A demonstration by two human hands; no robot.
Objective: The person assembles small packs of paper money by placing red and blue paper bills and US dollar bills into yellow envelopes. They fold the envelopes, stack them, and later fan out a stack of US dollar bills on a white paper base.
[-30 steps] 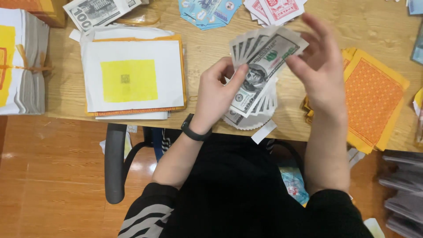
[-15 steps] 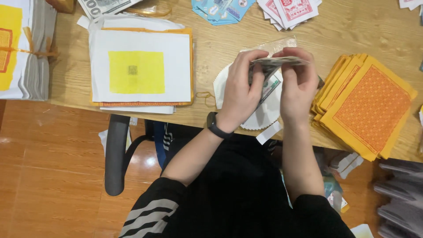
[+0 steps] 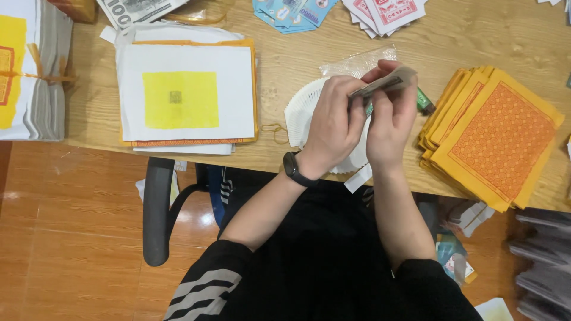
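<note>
Thin stack of grey-green paper banknote sheets point(image 3: 386, 82) is now squared up and seen nearly edge-on, held above the desk between both hands. A second ago the same notes were fanned wide in front of the chest; half a second ago they were already collapsed. So the fan is closed and the bundle is being evened out.

Left hand point(image 3: 331, 122), black band on the wrist, has its fingers curled together over the near end of the stack, thumb underneath. Right hand point(image 3: 389, 122) pinches the far end, fingertips pressed on top; the exact thumb position is hidden behind the notes, probably below.

Directly under the hands: a round fan of white paper sheets point(image 3: 303, 110) spread on the light wooden desk point(image 3: 476, 35), with a crumpled clear plastic wrapper point(image 3: 357, 61) behind it. It has not moved across the three frames.

Right of the hands: a staggered pile of yellow-bordered orange square papers point(image 3: 496, 137). Left: a stack of white sheets with a yellow square in the middle point(image 3: 184, 95), and further left a tied bundle of white and yellow paper point(image 3: 30, 71). Far edge holds more printed notes, blue point(image 3: 291, 12) and red-and-white point(image 3: 386, 12).

The camera view has shifted a little; the desk items look unmoved.
</note>
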